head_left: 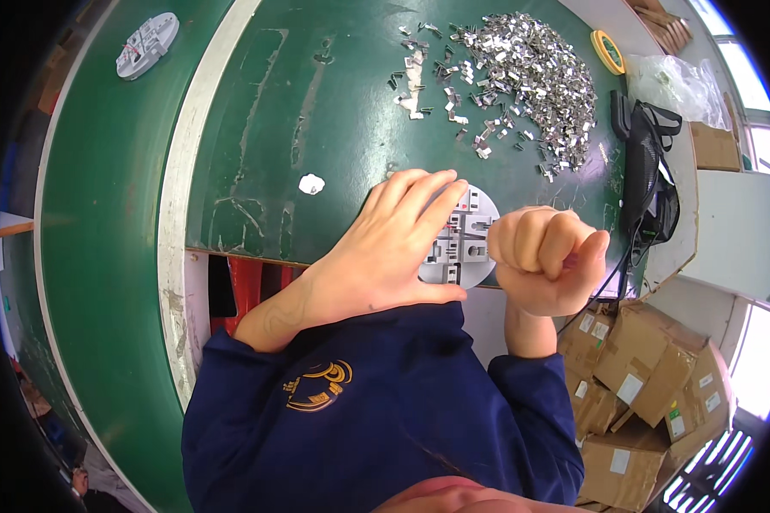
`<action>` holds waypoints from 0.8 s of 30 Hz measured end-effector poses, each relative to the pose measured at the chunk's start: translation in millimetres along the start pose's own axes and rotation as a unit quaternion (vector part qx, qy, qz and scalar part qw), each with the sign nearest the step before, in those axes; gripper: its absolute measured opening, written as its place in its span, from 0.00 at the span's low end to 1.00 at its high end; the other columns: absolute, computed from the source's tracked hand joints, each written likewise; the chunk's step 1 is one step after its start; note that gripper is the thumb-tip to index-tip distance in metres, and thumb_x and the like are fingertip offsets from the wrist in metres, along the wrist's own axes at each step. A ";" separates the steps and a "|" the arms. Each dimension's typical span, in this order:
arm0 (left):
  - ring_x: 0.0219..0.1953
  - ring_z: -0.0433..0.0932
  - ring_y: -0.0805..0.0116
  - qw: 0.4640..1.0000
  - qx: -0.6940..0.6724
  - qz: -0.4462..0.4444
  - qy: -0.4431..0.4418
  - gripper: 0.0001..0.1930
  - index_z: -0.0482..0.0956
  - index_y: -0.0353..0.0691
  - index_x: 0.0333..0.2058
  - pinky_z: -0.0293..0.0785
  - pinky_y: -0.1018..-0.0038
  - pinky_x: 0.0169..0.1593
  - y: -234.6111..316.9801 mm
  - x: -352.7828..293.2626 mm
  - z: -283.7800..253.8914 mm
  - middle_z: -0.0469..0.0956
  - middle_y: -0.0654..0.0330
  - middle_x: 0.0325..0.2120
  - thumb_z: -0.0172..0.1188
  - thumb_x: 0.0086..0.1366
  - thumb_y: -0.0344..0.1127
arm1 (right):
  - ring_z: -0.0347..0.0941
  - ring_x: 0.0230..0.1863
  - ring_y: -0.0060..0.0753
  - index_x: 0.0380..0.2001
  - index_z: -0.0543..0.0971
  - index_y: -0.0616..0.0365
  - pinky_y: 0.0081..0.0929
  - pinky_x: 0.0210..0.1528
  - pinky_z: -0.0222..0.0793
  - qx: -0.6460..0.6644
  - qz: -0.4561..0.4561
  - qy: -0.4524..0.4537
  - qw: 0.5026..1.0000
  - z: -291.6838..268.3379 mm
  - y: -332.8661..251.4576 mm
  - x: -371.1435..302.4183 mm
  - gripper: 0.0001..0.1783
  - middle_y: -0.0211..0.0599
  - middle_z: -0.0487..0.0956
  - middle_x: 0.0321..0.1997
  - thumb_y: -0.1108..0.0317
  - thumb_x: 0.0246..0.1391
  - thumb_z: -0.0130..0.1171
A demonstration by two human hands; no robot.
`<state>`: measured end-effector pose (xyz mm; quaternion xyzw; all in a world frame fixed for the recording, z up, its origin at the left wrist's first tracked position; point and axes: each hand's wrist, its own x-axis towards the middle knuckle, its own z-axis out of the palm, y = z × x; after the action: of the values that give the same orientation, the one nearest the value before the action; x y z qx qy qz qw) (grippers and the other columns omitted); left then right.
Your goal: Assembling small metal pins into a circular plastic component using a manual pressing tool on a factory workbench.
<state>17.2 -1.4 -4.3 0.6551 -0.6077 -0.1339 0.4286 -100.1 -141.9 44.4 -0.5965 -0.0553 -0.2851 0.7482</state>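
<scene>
A round grey plastic housing [475, 227] with raised compartments lies at the near edge of the green table. My left hand [381, 235] holds it from the left side, its fingers over the far rim and its thumb along the near rim. Part of the housing is hidden under that hand. Just to the right, my right hand [543, 256] is closed with its fingers curled in, against or very close to the housing's right rim. Whatever sits inside those curled fingers is hidden.
A heap of small metal clips [539, 81] covers the table's far right. A yellow tape roll [607, 52] and a black bag [653, 167] lie by the right edge. Another grey housing [147, 46] rests on the green belt [111, 239] at left. Cardboard boxes [637, 355] are stacked at lower right.
</scene>
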 end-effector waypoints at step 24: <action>0.60 0.67 0.51 0.958 0.126 -0.131 0.222 0.51 0.68 0.34 0.62 0.65 0.61 0.63 4.8 -47.0 -77.7 0.68 0.47 0.60 0.82 0.36 0.38 | 0.49 0.12 0.23 0.13 0.58 0.51 0.25 0.14 0.43 0.115 -0.077 0.042 0.990 -17.6 -3.6 -12.8 0.27 0.26 0.57 0.11 0.59 0.68 0.43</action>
<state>57.4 72.9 29.3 0.7910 -0.4178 0.0372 0.4453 -117.1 -154.0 37.2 -0.4883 -0.1025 -0.3585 0.7890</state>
